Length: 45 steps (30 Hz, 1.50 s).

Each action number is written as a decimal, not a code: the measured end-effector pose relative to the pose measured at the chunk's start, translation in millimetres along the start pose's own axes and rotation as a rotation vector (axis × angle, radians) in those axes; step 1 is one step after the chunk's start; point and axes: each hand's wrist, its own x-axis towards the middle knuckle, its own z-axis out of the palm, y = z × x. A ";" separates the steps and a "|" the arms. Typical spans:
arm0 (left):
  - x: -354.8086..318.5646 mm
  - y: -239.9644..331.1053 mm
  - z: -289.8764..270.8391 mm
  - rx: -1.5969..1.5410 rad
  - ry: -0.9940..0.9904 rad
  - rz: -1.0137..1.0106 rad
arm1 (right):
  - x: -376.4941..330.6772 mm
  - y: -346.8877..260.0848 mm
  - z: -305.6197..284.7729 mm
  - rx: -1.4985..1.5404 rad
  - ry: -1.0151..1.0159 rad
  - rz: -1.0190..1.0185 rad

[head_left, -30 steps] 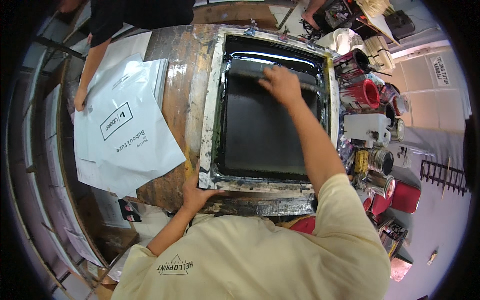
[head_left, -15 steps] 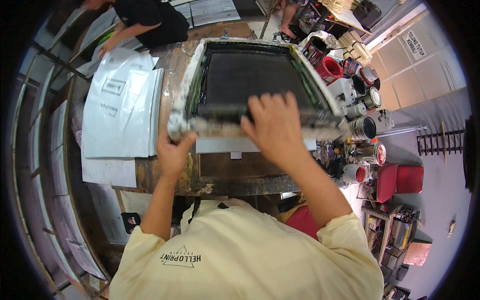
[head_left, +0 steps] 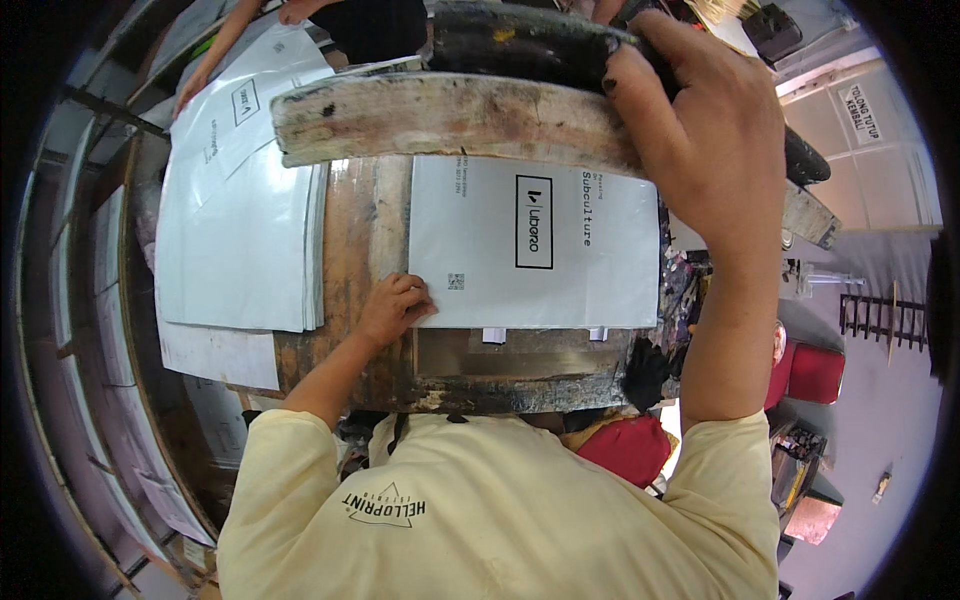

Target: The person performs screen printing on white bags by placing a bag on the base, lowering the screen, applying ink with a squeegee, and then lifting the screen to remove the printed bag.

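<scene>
A glossy white sheet [head_left: 480, 215] with fresh-looking black print lies flat on the work table in front of me. My left hand [head_left: 395, 308] is closed at its near left corner, fingers curled over the edge. Above the far side of the sheet, a wooden printing screen frame [head_left: 450, 118] is tilted up, its near bar raised toward me. My right hand [head_left: 712, 140] grips a dark, ink-stained squeegee [head_left: 490, 42] against that raised frame, thumb on the squeegee's near face. The other right fingers are partly hidden, so how they bear on the frame is unclear.
To the left stands a stack of printed white sheets [head_left: 245, 270]; another person's arm [head_left: 215, 55] reaches to its far end. A black cloth [head_left: 650, 372] lies at the table's near right. Drying racks [head_left: 115, 330] line the left side, and a red chair [head_left: 815, 373] stands right.
The screen frame has swung up from lying low, baring the printed sheet. My right hand rose with the squeegee. My left hand left the frame's corner and moved to the sheet's corner.
</scene>
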 end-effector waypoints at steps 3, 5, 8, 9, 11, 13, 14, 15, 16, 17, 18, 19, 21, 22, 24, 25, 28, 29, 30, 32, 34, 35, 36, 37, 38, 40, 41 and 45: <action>7.5 -2.2 -6.2 0.039 -0.084 0.015 | 10.3 -11.0 0.9 0.072 0.084 0.020; 5.3 -2.8 -12.0 0.060 -0.125 0.043 | 13.2 -7.6 -5.0 0.189 0.039 0.063; 3.8 1.5 -14.3 0.130 -0.060 0.090 | 7.0 -4.2 -7.9 0.137 0.042 0.009; 5.1 5.3 -13.9 0.138 -0.051 0.073 | 4.3 -1.2 -5.5 0.080 0.044 -0.006; 14.2 12.0 -13.9 0.159 -0.027 0.038 | 1.2 6.0 2.9 -0.018 0.019 -0.017; 26.8 18.0 -22.3 0.076 -0.058 -0.080 | -6.3 8.8 4.0 -0.039 0.040 -0.051; 30.5 19.0 -29.1 0.039 -0.069 -0.152 | -9.2 8.8 8.4 -0.039 0.051 -0.073; 41.7 26.1 -40.5 0.012 -0.024 -0.107 | -17.2 7.8 13.8 -0.049 0.096 -0.108; 59.5 41.4 -56.3 -0.016 0.018 -0.058 | -23.6 8.3 16.8 -0.063 0.139 -0.140; 71.2 59.4 -71.7 -0.043 0.059 -0.013 | -26.1 9.2 16.9 -0.059 0.130 -0.135; 81.3 81.4 -86.6 -0.085 0.067 -0.035 | -26.7 13.4 16.6 -0.072 0.100 -0.128; 90.4 104.2 -102.7 -0.125 0.074 -0.059 | -25.3 17.9 17.8 -0.083 0.072 -0.121; 89.2 132.8 -110.7 -0.253 0.138 -0.200 | -28.8 17.8 20.4 -0.081 0.058 -0.108; 78.5 129.1 -104.8 -0.281 0.193 -0.230 | -33.7 16.2 21.3 -0.073 0.075 -0.097; 52.2 97.2 -92.5 -0.315 0.333 -0.295 | -29.0 5.6 16.3 -0.039 0.099 -0.101; 42.3 78.6 -98.9 -0.361 0.325 -0.261 | -26.4 3.3 14.9 -0.026 0.094 -0.100; 42.8 52.7 -145.5 -0.224 0.161 -0.381 | -13.6 19.4 17.0 -0.046 0.073 -0.072; 36.5 29.7 -162.5 -0.249 0.121 -0.405 | -9.6 19.0 14.7 -0.046 0.070 -0.066; 30.5 6.2 -176.9 -0.254 0.139 -0.446 | -5.6 18.5 12.7 -0.049 0.067 -0.058; 13.0 -43.7 -209.8 -0.261 0.182 -0.537 | 0.6 9.0 6.3 -0.006 0.054 -0.034; -6.9 -89.1 -249.2 -0.103 0.158 -0.499 | 5.7 5.0 3.4 0.020 0.055 -0.020; -2.2 -101.2 -265.3 -0.046 0.093 -0.580 | 7.8 9.0 5.0 0.012 0.058 -0.014; -10.3 -120.3 -281.8 -0.018 0.078 -0.598 | 12.1 8.8 3.8 0.017 0.061 -0.017; -18.3 -138.3 -296.6 0.089 0.048 -0.589 | 17.0 6.7 2.4 0.021 0.039 -0.004; -24.8 -159.4 -307.4 0.193 0.016 -0.572 | 21.1 5.6 -1.2 0.017 0.019 0.012; -33.7 -196.7 -324.1 0.307 -0.028 -0.616 | 25.2 7.3 -3.0 -0.008 0.011 0.000; -37.7 -213.1 -329.2 0.362 -0.055 -0.635 | 24.2 8.5 -1.7 -0.011 0.017 -0.010; -66.2 -263.3 -352.6 0.789 -0.050 -0.850 | 29.5 7.3 -4.3 0.020 -0.017 0.007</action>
